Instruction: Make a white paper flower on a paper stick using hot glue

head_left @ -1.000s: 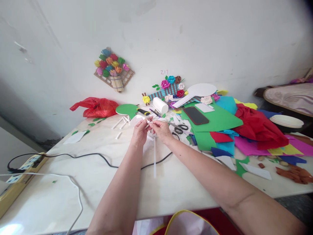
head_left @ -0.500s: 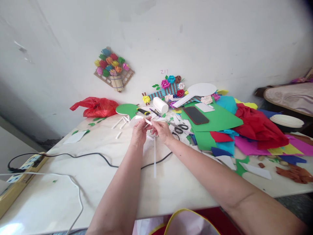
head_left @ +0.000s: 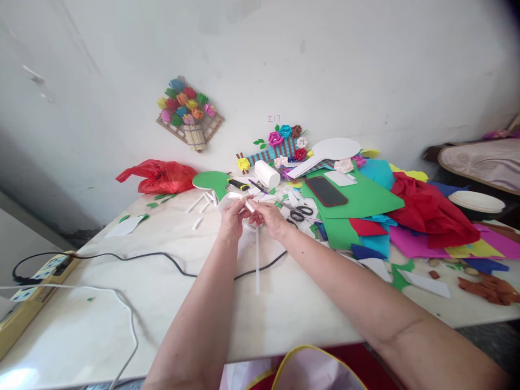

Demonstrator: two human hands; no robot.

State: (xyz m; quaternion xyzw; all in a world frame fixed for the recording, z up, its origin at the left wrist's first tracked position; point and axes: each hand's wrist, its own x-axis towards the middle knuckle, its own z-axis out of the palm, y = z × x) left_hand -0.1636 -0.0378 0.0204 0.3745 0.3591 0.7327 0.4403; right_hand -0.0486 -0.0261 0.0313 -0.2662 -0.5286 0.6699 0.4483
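A small white roll (head_left: 249,206) is held just above the desk (head_left: 304,303), toward its far edge, between the fingertips of the left hand (head_left: 232,216) and the right hand (head_left: 270,218); both hands are drawn nearly closed in a pinch, the undersides of the grip being hidden from view. The roll's long axis is slanted from the desk's far left corner side toward its near right; it is met by fingers at either side, so neither hand can be called nearer. Below the hands, a narrow translucent stick (head_left: 257,265) is pointed at the near edge; loose white rolls (head_left: 197,224) are scattered toward the left edge, near a green paddle-shaped piece (head_left: 211,180); scissors (head_left: 297,214) and a phone (head_left: 326,191) are set out toward the right edge.
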